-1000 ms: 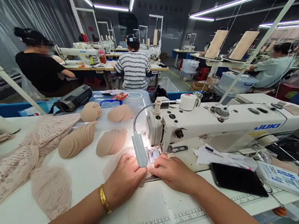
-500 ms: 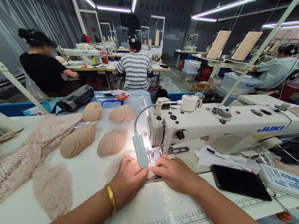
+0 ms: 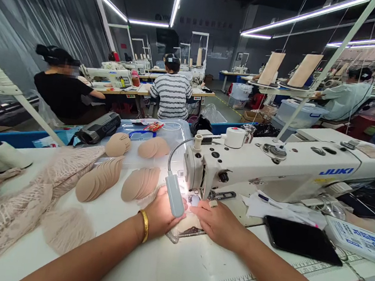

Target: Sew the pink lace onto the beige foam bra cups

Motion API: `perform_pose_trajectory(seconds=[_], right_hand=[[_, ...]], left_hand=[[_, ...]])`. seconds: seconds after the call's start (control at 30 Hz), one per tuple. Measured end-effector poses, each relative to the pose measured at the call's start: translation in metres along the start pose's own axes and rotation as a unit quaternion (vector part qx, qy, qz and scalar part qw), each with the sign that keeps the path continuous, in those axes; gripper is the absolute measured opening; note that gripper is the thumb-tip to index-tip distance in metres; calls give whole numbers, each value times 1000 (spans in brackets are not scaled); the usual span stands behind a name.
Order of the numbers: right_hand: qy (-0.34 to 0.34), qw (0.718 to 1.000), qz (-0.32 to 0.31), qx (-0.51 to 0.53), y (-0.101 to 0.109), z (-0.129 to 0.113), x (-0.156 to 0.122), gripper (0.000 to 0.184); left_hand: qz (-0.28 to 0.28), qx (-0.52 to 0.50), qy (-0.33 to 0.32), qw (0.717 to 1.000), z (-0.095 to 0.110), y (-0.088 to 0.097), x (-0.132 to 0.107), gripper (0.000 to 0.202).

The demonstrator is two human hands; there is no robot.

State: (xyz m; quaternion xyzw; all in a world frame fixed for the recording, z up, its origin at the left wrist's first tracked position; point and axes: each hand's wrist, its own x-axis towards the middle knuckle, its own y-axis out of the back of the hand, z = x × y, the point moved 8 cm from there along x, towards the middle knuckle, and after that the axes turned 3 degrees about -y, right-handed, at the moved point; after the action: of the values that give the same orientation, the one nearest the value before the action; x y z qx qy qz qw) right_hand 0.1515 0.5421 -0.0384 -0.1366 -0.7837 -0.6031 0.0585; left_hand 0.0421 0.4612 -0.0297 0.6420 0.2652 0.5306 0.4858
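My left hand, with a gold bangle at the wrist, is closed on a pale sheer lace piece beside the needle area. Part of this hand is hidden behind a grey gooseneck lamp. Opposite it, my right hand has its fingers bent together at the same piece, close to the presser foot, and wears a ring-like band on one finger. The white JUKI sewing machine stands above and to the right. The lamp and fingers cover most of the stitching spot.
Fanned stacks of beige oval pads lie left of the machine, some on a clear plastic lid. Lace fabric spreads across the left side. A black phone and a white box sit at right. Co-workers sit at machines beyond.
My left hand has turned and shifted slightly left, uncovering more of the lace piece between the hands. The right hand stays near the needle. The camera view has tilted slightly.
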Motion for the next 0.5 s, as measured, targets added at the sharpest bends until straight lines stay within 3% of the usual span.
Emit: perform_pose_trajectory(seconds=[0.1, 0.3, 0.5], right_hand=[[-6, 1000, 3, 0, -1, 2, 1, 38], [-20, 1000, -10, -21, -8, 6, 0, 38], [17, 1000, 13, -21, -2, -1, -3, 34]], left_hand=[[24, -18, -18, 999, -4, 2, 2, 16], [17, -40, -18, 999, -7, 6, 6, 21], [11, -35, -23, 999, -7, -3, 4, 25]])
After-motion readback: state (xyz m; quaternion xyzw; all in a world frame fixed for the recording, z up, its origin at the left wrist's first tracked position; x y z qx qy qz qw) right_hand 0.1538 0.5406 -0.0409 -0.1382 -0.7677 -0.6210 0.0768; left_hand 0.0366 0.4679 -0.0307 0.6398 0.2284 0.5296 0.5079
